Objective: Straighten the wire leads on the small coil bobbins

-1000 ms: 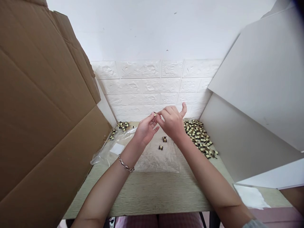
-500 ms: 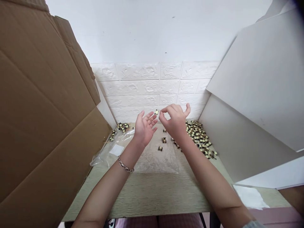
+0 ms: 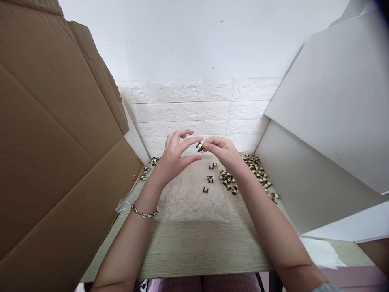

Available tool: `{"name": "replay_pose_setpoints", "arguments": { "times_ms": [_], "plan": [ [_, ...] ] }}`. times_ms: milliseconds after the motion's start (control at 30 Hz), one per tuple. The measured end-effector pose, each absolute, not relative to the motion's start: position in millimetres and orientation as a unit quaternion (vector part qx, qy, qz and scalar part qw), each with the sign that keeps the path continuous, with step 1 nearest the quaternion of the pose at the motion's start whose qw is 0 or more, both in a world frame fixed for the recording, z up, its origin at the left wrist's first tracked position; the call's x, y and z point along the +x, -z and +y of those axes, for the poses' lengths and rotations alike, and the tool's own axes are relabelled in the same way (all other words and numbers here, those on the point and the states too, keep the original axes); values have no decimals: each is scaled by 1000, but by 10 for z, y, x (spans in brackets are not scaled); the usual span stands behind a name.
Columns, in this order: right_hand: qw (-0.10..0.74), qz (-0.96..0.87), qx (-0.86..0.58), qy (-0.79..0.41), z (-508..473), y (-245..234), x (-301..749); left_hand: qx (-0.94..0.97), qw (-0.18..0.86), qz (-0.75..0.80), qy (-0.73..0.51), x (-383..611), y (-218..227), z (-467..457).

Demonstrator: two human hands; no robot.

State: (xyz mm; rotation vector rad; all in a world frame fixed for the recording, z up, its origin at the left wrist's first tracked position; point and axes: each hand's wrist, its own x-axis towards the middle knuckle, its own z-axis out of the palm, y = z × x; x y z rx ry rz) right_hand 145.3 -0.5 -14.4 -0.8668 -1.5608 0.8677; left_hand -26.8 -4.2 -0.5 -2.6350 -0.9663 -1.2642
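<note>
Moved since half a second ago: left hand (image 3: 173,160) has lifted and swung off to the left, its grip now spread wide, fingers fanned and touching nothing. Right hand (image 3: 224,152) sits a little lower, its grip pinched at the fingertips on one small component (image 3: 199,147). This yellow-and-black piece is held in the air above the table, between the two hands and just off the left forefinger and thumb. The right forearm's shift has uncovered a loose cluster (image 3: 228,180) beside that wrist.

Risk, as judged: the hold is by the very tips on a tiny piece. A slip would drop it among identical pieces below, where it could not be told apart. The right forearm lies close over the cluster, and a careless sweep could scatter it.

Surroundings, by size:
- cardboard sheet (image 3: 54,142), brown, creased, leaning along the whole left side
- white panel (image 3: 328,113), angled, closing the right side
- wall (image 3: 194,52), white, plain above, embossed brick pattern below
- table (image 3: 197,247), pale wood grain
- plastic sheet (image 3: 188,202), clear, crinkled, lying flat beneath the hands
- white paper (image 3: 319,251), near right corner
- heap (image 3: 258,174) of like components, far right, at the panel's foot
- smaller heap (image 3: 153,161), far left, at the cardboard's foot
- strays (image 3: 209,179), a few lying singly on the sheet
- bracelet (image 3: 142,211), chain, on the left wrist
</note>
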Motion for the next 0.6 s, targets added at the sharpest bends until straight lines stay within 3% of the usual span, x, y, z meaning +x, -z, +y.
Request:
{"name": "replay_pose_setpoints", "arguments": {
  "times_ms": [267, 600],
  "plan": [
    [486, -684, -355, -412, 17, 168, 1465, -874, 66, -296, 380, -286, -7, -56],
    [487, -676, -371, -410, 49, 199, 1452, -875, 82, -300, 370, -257, 34, -14]
  ]
}}
